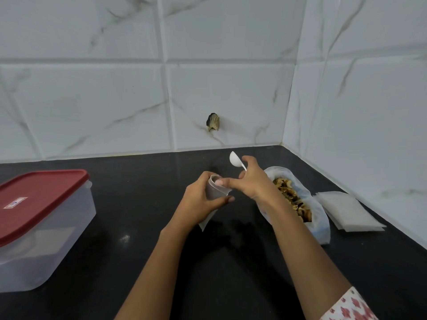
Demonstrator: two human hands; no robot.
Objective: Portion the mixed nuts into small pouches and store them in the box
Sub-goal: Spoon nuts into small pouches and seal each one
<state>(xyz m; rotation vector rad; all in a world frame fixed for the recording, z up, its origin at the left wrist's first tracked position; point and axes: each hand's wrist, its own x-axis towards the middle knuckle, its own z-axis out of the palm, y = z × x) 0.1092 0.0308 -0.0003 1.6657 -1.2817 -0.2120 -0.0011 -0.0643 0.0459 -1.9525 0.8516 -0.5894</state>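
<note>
Small pouch [213, 192] at frame centre, above the black counter [115, 262], mouth up. Left hand [203, 202] wrapped around it. Right hand [250, 181] pinches a white spoon [235, 160], bowl empty, one finger in the pouch mouth. Open bag of mixed nuts [293, 199] at 3 o'clock; stack of empty pouches [349, 211] beyond it. Red-lidded box [41, 227] at 9 o'clock, lid on.

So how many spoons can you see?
1. The white spoon is in the right hand, lifted above the counter, next to the pouch held by the left hand. Others could be hidden.
</note>
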